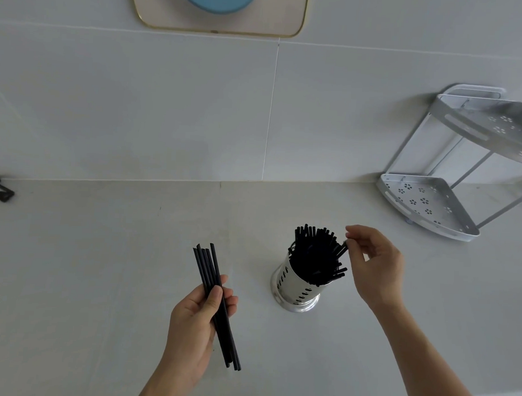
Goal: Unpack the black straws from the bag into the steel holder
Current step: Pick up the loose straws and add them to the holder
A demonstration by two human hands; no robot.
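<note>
Straws (217,300) gripped in left hand (195,320), left of holder (295,288).

The left hand (196,317) grips a small bundle of black straws (212,285) above the desk (103,266). The right hand (375,267) pinches one straw tip (344,247) among the many standing in the steel holder (295,291).

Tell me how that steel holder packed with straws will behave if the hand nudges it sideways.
The steel holder probably resists a light nudge: its flared base looks wider than the body. A push near the top seems riskier, since it stands tall and narrow. On the smooth counter it may slide; the black straws, fanned out loosely, would likely shift.
</note>
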